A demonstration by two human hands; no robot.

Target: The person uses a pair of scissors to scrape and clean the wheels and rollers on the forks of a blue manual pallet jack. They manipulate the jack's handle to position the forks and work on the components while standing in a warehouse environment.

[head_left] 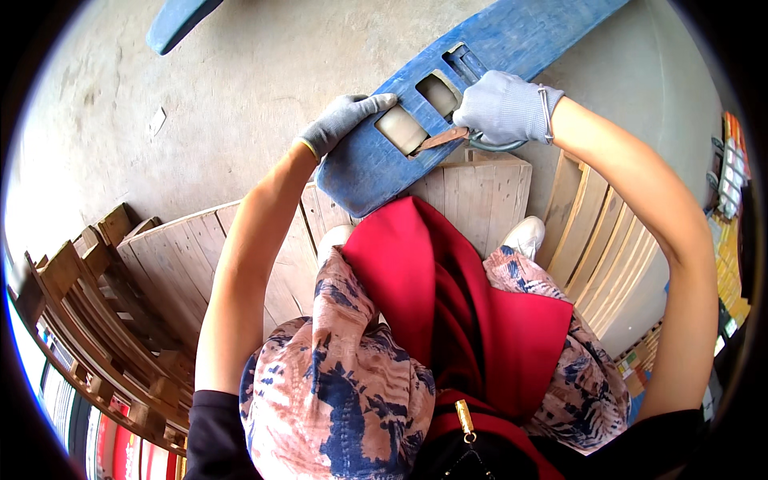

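Observation:
A long blue board [352, 180] with a rounded end and several rectangular openings lies slanted across in front of me, its near end over the wooden bench. My left hand [340, 124], in a grey glove, grips the board's left edge; its thumb stretches toward the nearest opening and its other fingers are mostly hidden. My gloved right hand [504, 108] is closed around a pair of scissors, whose dark loop handle shows under the palm. The rusty scissors blade [444, 138] points left, its tip at the lower corner of the nearest opening.
I sit with a red apron [400, 248] over my lap. Wooden pallets [104, 296] stand at the left, and wooden slats [588, 232] at the right. Another blue piece [180, 22] lies on the concrete floor [240, 72] at the top left.

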